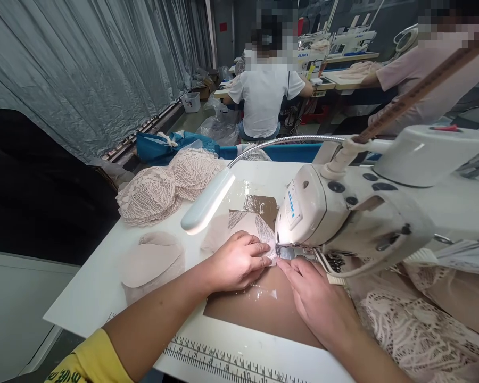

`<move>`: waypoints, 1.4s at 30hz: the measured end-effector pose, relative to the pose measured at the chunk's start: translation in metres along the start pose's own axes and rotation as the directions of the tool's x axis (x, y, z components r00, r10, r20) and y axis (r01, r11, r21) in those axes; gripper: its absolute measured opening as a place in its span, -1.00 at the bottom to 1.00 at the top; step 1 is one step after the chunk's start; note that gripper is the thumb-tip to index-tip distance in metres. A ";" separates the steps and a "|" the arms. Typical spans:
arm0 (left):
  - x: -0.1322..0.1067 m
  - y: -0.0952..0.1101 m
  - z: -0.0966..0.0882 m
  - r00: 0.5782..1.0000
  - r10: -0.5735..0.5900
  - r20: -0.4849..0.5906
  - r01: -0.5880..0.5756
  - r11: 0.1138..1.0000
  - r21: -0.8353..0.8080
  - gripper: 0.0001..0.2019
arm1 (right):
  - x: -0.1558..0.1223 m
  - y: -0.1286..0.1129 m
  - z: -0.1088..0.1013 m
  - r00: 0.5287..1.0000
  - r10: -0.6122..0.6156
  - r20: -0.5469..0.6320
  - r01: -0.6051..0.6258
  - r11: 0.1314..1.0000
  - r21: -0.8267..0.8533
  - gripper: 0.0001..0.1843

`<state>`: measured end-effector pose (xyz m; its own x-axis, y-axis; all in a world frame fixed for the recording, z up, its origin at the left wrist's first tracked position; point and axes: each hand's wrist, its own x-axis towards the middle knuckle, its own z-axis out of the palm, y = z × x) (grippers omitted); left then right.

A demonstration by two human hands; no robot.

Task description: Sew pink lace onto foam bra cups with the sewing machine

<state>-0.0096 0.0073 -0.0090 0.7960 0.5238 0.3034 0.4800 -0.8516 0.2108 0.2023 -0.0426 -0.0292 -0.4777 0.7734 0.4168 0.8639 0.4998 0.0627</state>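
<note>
My left hand (241,260) lies with fingers stretched over a pale lace fabric piece (263,230), pressing it down just left of the needle. At the piece's near edge, by the presser foot, my right hand (305,279) has its fingers together at the fabric; whether they pinch it is hard to see. The white sewing machine (311,207) stands over the work, its needle area partly hidden by my fingers. Under both hands is a brown sheet (259,303) taped to the table.
A stack of lace bra cups (155,194) sits at the table's far left, with beige cut pieces (154,260) nearer. A lit lamp (207,199) hangs over the white table (83,303). Lace fabric (415,330) is heaped at right. Two people work beyond, one in a white shirt (265,98).
</note>
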 end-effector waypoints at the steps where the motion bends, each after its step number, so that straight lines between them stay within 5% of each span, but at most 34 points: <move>1: 0.000 -0.001 0.000 1.000 -0.007 -0.005 0.007 1.000 -0.001 -0.75 | 0.000 0.000 0.000 1.000 -0.005 0.000 0.005 1.000 0.000 -0.54; 15: -0.002 -0.017 0.007 0.985 -0.160 -0.067 0.163 0.986 0.037 -0.70 | -0.004 0.003 0.000 1.000 0.004 0.005 -0.005 0.992 0.129 -0.61; 24: -0.004 -0.030 0.007 0.920 -0.367 -0.135 0.383 0.917 0.117 -0.69 | -0.001 0.008 0.001 0.995 -0.091 -0.029 0.095 0.981 0.170 -0.66; 27: -0.004 -0.027 -0.004 0.887 -0.457 -0.063 0.460 0.869 0.181 -0.69 | -0.002 0.011 0.005 0.990 -0.129 -0.052 0.136 0.977 0.163 -0.68; 31: -0.015 -0.008 -0.048 0.849 -0.522 0.083 0.493 0.838 0.235 -0.51 | -0.005 0.014 0.010 0.980 -0.164 -0.112 0.180 0.972 0.153 -0.67; 34: -0.040 0.006 -0.088 0.763 -0.637 0.108 0.589 0.755 0.288 -0.55 | -0.006 0.016 0.013 0.970 -0.190 -0.153 0.210 0.970 0.126 -0.67; 35: -0.052 0.008 -0.098 0.692 -0.716 0.088 0.664 0.680 0.311 -0.58 | -0.006 0.016 0.013 0.967 -0.195 -0.161 0.216 0.968 0.125 -0.66; 37: -0.081 0.005 -0.111 0.429 -0.902 -0.039 0.863 0.397 0.314 -0.62 | -0.007 0.016 0.015 0.965 -0.203 -0.165 0.226 0.964 0.136 -0.66; 38: -0.098 0.002 -0.113 0.345 -0.935 -0.083 0.901 0.305 0.309 -0.62 | -0.007 0.017 0.015 0.966 -0.203 -0.161 0.227 0.964 0.141 -0.65; 40: -0.130 -0.005 -0.111 0.264 -0.959 -0.108 0.934 0.226 0.276 -0.67 | -0.008 0.017 0.016 0.969 -0.193 -0.152 0.215 0.966 0.144 -0.64; 42: -0.157 -0.008 -0.104 0.271 -0.958 -0.090 0.946 0.249 0.207 -0.72 | -0.008 0.016 0.016 0.975 -0.174 -0.137 0.195 0.968 0.155 -0.63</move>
<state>-0.1764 -0.0656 0.0383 -0.2773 0.9601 -0.0356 0.9488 0.2795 0.1475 0.2175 -0.0347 -0.0466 -0.5945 0.6139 0.5194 0.7188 0.6952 0.0011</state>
